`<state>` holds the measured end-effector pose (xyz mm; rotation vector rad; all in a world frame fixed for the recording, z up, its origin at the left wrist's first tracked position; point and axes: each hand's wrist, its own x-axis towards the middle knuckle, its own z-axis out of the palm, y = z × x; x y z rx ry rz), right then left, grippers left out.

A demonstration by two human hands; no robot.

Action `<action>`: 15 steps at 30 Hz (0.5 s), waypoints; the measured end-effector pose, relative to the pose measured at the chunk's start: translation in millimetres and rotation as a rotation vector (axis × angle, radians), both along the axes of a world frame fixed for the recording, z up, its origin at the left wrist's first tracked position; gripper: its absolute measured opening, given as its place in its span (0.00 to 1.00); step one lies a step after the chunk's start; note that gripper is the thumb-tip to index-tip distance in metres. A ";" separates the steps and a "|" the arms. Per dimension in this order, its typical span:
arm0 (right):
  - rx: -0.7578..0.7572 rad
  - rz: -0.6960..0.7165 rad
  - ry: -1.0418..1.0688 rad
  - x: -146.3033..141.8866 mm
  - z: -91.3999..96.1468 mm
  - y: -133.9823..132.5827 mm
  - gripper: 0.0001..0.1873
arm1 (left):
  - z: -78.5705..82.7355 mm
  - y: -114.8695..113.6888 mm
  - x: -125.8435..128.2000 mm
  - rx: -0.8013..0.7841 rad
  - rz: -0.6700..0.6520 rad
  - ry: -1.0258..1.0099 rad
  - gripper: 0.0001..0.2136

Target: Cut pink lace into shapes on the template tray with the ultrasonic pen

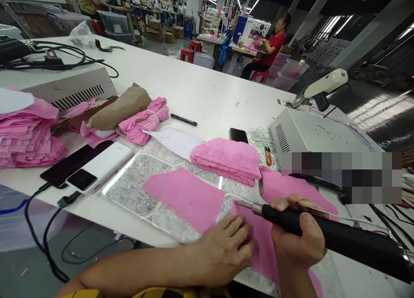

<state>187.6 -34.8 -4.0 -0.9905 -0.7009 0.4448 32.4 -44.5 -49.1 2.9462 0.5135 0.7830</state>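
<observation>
My right hand (299, 233) is wrapped round a thick black handheld tool with a slim metal tip (326, 235). The tip rests at the upper edge of a pink fabric piece (263, 242). My left hand (226, 250) lies on that piece's left side, fingers spread and slightly bent. Left of it, a second pink fabric piece (189, 199) lies flat on a clear, crinkled plastic board (129, 188). Behind them sits a stack of textured pink pieces (226, 158), beside a white paper template (177, 140). Another pink piece (297, 188) lies behind the tool.
On the left are a power bank (106, 164), a dark phone (61, 173) and a pink fabric pile (26, 134). A grey box (317, 130) stands right, near orange snips (268, 155) and a marker (183, 119). A person in red (274, 48) sits at a sewing machine.
</observation>
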 end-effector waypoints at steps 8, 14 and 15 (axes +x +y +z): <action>0.014 0.002 0.026 4.9 0.7 -2.5 0.07 | 1.2 1.6 -1.9 -0.060 -0.038 0.034 0.18; 0.022 0.007 0.009 -0.5 0.6 1.3 0.07 | -0.6 1.2 -1.8 -0.049 -0.029 0.033 0.18; 0.024 0.004 0.001 -1.2 0.4 2.0 0.07 | -0.6 1.2 -1.8 -0.046 -0.028 0.029 0.18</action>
